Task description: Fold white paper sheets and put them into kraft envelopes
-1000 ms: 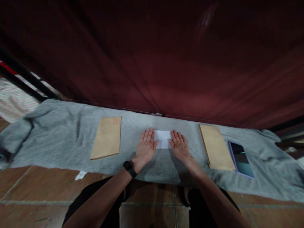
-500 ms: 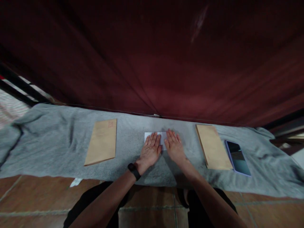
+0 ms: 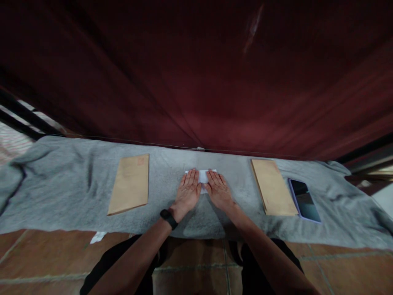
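A small white folded paper (image 3: 203, 175) lies on a grey towel (image 3: 76, 184) spread over the floor. My left hand (image 3: 188, 192), with a black band on its wrist, lies flat on the paper's left part, fingers stretched out. Beside it, my right hand (image 3: 218, 189) presses flat on the right part, fingers together and straight. The two hands nearly touch and hide most of the paper.
A brown envelope (image 3: 130, 184) lies on the towel to the left; a stack of brown envelopes (image 3: 272, 186) and a phone (image 3: 303, 200) lie to the right. A dark red curtain (image 3: 196, 82) hangs behind. Brown floor tiles (image 3: 46, 254) run along the towel's near edge.
Both hands have slid toward each other over the white paper, covering more of it. The view has shifted slightly.
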Available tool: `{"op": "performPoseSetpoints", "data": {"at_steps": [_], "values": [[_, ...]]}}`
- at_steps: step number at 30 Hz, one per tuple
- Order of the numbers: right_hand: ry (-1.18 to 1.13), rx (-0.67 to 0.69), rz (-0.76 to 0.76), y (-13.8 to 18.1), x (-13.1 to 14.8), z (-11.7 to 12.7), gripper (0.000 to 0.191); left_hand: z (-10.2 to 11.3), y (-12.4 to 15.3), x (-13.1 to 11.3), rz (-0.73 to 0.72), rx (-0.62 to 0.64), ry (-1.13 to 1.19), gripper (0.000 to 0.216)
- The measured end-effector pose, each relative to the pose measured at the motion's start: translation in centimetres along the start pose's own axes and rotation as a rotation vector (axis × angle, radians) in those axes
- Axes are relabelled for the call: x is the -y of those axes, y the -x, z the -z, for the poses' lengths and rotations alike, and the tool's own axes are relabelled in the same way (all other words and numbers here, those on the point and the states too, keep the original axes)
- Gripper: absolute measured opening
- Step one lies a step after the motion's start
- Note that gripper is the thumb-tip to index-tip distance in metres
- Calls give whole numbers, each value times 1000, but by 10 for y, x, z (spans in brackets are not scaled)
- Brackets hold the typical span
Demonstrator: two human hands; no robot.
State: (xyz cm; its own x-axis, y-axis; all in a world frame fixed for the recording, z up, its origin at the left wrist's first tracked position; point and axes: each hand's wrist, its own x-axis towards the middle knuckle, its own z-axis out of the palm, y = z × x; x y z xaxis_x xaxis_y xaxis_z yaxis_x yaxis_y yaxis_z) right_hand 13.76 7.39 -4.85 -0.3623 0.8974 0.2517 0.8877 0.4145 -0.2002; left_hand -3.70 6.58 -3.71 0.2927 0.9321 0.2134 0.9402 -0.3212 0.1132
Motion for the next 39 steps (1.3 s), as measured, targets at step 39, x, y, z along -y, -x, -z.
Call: {"op": "performPoseSetpoints", "data": {"at_steps": [39], "values": [[-315, 149, -463, -1, -33, 37, 29, 14, 9, 9, 90, -16, -84, 61]]}}
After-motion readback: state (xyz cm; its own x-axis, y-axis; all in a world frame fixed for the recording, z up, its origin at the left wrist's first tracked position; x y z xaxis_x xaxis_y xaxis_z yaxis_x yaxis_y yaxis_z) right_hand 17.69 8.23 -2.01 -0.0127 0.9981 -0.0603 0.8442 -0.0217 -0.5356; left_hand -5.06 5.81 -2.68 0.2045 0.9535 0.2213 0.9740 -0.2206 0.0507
